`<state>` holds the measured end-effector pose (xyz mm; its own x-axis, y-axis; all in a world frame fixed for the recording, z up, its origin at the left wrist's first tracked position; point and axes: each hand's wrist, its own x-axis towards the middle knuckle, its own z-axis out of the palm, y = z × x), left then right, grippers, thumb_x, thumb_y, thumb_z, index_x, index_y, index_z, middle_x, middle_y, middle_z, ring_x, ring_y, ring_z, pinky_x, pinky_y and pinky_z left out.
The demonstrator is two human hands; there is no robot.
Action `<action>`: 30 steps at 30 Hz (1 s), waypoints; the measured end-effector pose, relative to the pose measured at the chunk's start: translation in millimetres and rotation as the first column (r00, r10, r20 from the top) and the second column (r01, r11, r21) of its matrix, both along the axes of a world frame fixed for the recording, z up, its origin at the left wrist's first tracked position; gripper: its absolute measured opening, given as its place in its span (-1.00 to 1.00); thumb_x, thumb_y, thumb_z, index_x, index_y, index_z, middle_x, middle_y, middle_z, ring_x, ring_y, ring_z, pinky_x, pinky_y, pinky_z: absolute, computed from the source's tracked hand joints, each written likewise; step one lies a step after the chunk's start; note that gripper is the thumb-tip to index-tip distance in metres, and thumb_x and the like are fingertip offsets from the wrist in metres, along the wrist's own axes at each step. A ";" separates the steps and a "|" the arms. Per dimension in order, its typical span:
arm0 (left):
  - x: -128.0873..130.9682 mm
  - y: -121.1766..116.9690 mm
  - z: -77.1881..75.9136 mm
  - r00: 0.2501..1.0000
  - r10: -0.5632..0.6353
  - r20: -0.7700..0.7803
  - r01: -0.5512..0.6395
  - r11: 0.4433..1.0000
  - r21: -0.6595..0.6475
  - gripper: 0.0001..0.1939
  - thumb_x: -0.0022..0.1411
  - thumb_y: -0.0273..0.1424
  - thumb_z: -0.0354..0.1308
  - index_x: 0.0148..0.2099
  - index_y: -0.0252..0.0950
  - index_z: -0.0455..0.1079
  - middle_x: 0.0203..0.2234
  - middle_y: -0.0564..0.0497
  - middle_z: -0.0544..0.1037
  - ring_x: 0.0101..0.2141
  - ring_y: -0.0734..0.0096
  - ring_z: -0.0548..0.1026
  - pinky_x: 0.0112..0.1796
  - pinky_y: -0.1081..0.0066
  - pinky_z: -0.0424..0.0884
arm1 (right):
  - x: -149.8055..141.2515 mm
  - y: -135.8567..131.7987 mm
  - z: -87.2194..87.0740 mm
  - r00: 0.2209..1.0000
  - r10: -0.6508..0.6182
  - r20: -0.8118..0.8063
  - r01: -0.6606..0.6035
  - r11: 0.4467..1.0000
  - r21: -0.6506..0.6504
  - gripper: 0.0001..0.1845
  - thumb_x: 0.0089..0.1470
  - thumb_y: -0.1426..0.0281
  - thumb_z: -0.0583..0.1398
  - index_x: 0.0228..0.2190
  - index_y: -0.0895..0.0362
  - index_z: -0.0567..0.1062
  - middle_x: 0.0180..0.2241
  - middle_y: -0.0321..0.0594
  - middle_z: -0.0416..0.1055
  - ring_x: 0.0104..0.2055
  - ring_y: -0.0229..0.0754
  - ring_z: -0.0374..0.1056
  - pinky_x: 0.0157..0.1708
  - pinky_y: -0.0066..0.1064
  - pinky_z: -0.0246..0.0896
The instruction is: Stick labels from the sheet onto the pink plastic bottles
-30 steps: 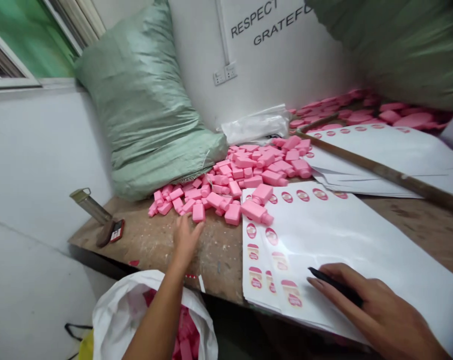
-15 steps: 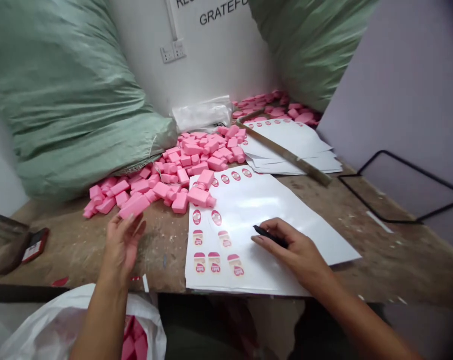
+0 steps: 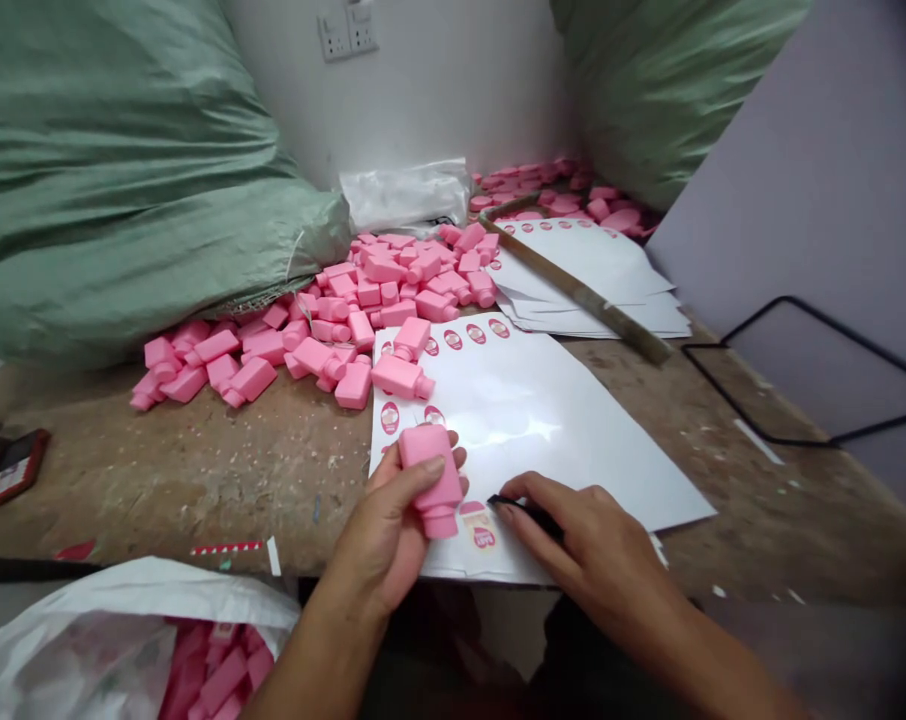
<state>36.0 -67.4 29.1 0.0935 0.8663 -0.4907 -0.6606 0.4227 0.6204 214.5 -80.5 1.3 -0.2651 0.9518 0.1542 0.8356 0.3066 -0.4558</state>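
My left hand [image 3: 393, 515] is wrapped round a pink plastic bottle [image 3: 432, 475], its neck tilted down toward me, above the left side of a white sticker sheet [image 3: 573, 430]. A slim black pointed tool [image 3: 528, 510] is pinched in my right hand [image 3: 595, 540]; whether it is a pen or tweezers I cannot tell. Its tip is beside a pink-and-cream label [image 3: 480, 530] near the sheet's front edge. Two pink bottles rest on the sheet's far left corner, one of them a bottle lying flat [image 3: 399, 377]. My left hand hides part of the label column.
Behind is a heap of pink bottles [image 3: 382, 270] by a large green sack [image 3: 160, 200]. More sticker sheets [image 3: 573, 265] lie under a metal bar [image 3: 573, 290]. A black wire frame [image 3: 768, 440] stands right. At front left, a white bag [image 3: 70, 620] holds pink bottles.
My left hand has taken a pink bottle from the heap's front and brought it right, over the sheet. My right hand has moved the black tool slightly left and nearer, toward the front label.
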 end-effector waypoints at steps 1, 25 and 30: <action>2.3 2.0 -4.5 1.000 0.006 -0.007 -0.006 1.000 0.010 -0.56 0.04 -0.55 0.25 0.02 -0.32 0.37 -0.10 -0.14 0.52 -0.06 0.22 0.48 0.04 0.19 0.36 | -0.6 0.3 0.0 1.000 0.007 0.015 -0.007 1.000 0.021 -0.76 0.17 0.28 0.03 -0.35 0.01 0.48 -0.52 -0.31 0.51 -0.55 -0.17 0.33 -0.51 -0.37 0.09; 1.0 4.7 -15.9 0.999 -0.040 0.000 0.040 0.999 0.002 -0.56 0.06 -0.52 0.26 0.03 -0.28 0.35 -0.20 -0.07 0.50 -0.14 0.29 0.46 -0.10 0.23 0.42 | -4.1 3.1 0.5 0.993 0.063 0.097 -0.077 0.986 0.149 -0.74 0.19 0.35 0.00 -0.43 0.05 0.44 -0.59 -0.33 0.46 -0.62 -0.21 0.23 -0.52 -0.38 -0.05; 1.8 4.4 -15.8 0.999 -0.052 -0.008 0.052 0.998 0.029 -0.58 0.06 -0.52 0.26 0.01 -0.26 0.36 -0.23 -0.04 0.51 -0.15 0.32 0.46 -0.09 0.25 0.40 | -6.0 3.2 -0.6 0.994 0.042 0.103 -0.053 0.993 0.109 -0.75 0.18 0.34 0.02 -0.43 0.05 0.46 -0.59 -0.31 0.46 -0.61 -0.18 0.22 -0.53 -0.38 -0.03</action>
